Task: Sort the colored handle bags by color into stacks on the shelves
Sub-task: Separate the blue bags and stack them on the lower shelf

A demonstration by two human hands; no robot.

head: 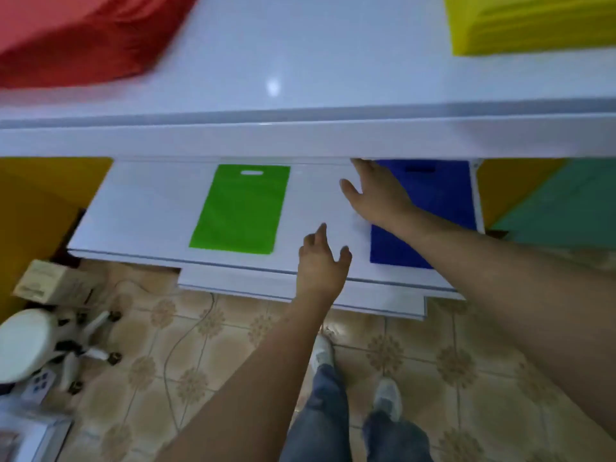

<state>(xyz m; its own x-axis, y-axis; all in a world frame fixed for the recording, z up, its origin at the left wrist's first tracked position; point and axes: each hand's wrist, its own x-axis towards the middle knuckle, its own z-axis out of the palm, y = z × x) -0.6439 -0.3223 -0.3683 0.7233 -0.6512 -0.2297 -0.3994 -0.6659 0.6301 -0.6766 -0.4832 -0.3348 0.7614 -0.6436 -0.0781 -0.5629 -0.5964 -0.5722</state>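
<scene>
Right hand (376,198) spread flat, fingers straight, resting on the blue bag (443,201) at the lower shelf's (153,208) right end. Left hand (321,261) open and empty above the shelf's front edge. Green bag (240,210) flat mid-shelf; red stack (76,38) and yellow stack (533,25) on the upper shelf (300,61).

No text, label or number can be read; faint print on the cardboard box (50,283) is too blurred.

A: Left hand (321,261)?
B: Arm reaches toward 12 o'clock, palm down, fingers loosely spread, gripping nothing.
A: Right hand (376,191)?
B: Forearm enters from 4 o'clock, extends toward 10 o'clock; fingers straight, thumb out, fingertips hidden.
</scene>
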